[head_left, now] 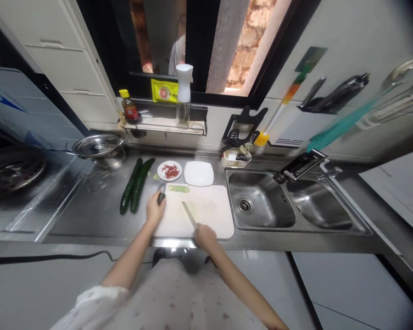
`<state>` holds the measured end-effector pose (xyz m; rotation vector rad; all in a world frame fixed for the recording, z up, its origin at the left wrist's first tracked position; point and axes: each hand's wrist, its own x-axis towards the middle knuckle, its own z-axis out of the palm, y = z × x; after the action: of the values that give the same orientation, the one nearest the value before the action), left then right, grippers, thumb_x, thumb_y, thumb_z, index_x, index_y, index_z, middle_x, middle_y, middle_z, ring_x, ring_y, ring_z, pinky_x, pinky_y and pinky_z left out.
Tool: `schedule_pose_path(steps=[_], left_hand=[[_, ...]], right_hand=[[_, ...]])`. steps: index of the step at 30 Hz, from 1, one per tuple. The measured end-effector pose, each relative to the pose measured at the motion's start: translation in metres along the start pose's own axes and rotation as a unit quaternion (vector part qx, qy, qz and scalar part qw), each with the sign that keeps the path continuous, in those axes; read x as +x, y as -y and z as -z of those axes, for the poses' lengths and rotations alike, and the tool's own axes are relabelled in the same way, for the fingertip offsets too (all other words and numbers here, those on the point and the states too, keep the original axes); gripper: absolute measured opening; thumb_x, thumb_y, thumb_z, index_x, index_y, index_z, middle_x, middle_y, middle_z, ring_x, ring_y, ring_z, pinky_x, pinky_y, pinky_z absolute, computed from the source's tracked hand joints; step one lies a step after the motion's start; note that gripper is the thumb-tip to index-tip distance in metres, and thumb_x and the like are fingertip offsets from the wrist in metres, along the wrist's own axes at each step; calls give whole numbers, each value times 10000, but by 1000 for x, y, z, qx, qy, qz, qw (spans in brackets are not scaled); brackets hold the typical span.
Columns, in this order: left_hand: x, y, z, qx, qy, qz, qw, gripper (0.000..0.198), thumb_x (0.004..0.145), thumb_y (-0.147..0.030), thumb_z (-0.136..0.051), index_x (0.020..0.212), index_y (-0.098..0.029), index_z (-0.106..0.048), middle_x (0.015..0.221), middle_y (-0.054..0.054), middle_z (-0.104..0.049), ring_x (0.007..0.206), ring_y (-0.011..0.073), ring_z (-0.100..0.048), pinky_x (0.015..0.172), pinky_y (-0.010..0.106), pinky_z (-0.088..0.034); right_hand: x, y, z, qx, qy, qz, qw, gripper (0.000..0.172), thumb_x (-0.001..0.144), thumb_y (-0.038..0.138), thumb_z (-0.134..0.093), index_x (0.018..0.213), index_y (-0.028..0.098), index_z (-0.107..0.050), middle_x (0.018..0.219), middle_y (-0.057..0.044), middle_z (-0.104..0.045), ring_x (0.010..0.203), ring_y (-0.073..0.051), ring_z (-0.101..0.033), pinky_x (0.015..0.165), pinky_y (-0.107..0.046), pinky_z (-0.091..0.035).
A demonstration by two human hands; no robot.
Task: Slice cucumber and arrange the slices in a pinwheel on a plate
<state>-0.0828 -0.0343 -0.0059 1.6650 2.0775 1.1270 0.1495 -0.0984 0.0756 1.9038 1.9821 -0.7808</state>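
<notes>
My right hand is closed round the handle of a knife, whose blade points away over the white cutting board. At the board's left edge my left hand is closed on a short dark green cucumber piece. A row of overlapping cucumber slices lies along the far left part of the board. Two whole cucumbers rest side by side on the steel counter, left of my left hand.
Behind the board stand a small plate of chopped red bits and a white square plate. A double sink with a black faucet is on the right. At the left are a lidded steel pot and a stove.
</notes>
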Motion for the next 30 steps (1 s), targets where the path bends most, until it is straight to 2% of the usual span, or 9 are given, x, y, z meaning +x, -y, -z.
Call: schedule_pose_path(steps=[2,6,14,20,25,28,30], left_hand=[[12,7,6,44,-2,16,999,415,812,-218,-540,1226,-202,-567,1081,110,-616,1046,269,-575,927,407,-463],[27,16,13,114,32,32,992,419,818,-210,-537,1234,-185,-565,1074,131,-607,1043,284,-575,923,412,-456],[35,22,15,171,57,78,981,412,837,-236,-538,1244,-167,-551,1107,153,-604,1043,282,-584,894,393,-463],[37,20,19,179,66,88,978,440,843,-258,-544,1269,-152,-527,1115,172,-597,1039,294,-584,877,400,-463],[33,12,25,152,41,48,986,435,837,-268,-548,1256,-151,-536,1175,172,-572,1116,304,-529,943,429,-430],[29,-1,26,93,25,-1,995,385,841,-279,-540,1214,-190,-579,1191,126,-586,1151,281,-510,996,422,-403],[27,-15,26,39,41,-28,998,354,856,-303,-522,1186,-200,-598,1174,100,-609,1137,258,-527,1003,406,-408]], right_hand=[[0,0,0,-2,-1,1,1000,295,896,165,-402,1060,166,-648,1011,-130,-695,965,-219,-653,732,-281,-457],[0,0,0,-6,1,2,1000,299,898,163,-395,1061,160,-646,1013,-132,-695,968,-225,-653,732,-282,-458],[0,0,1,3,6,-3,1000,311,884,151,-394,1059,165,-650,1018,-129,-696,973,-223,-652,737,-287,-462],[-2,1,2,-4,-1,1,1000,307,890,153,-395,1063,154,-648,1020,-139,-693,973,-225,-653,743,-291,-464],[-2,1,2,-4,-4,3,1000,308,887,150,-395,1066,150,-645,1013,-137,-694,976,-225,-651,745,-292,-465],[-1,0,0,-7,-6,4,1000,302,887,150,-396,1059,151,-644,1005,-131,-696,967,-217,-653,741,-282,-463],[-1,0,-3,-19,-13,12,1000,297,890,145,-393,1053,148,-641,992,-134,-697,953,-216,-657,736,-281,-463]])
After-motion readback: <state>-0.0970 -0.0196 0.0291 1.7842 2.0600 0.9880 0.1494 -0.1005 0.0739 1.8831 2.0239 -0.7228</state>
